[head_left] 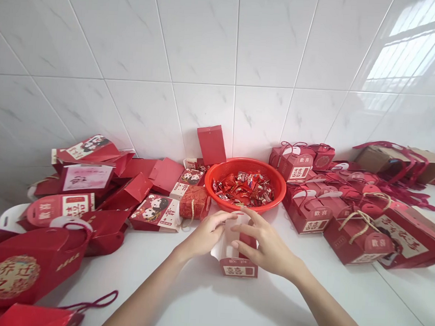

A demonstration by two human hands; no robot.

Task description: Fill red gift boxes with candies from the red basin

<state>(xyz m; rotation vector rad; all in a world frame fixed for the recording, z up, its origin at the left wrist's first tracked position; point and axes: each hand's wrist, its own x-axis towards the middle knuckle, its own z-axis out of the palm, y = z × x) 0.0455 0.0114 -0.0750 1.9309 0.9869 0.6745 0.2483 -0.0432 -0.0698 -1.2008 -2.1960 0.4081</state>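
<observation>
1. My left grip (pixel 206 233) bends at the left edge of a small, open, red cardboard box (pixel 240 271); I can't tell whether it pinches.
2. My right grip (pixel 266 242) is open, fingers spread over the box.
3. The box rests on the white table (pixel 209 305), before a round red plastic basket (pixel 281 192) of wrapped sweets (pixel 248 185).
4. Red boxes flank the basket.

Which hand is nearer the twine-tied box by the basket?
Left: the left hand is in front and right of the box; the right hand is farther right, over the open carton.
</observation>
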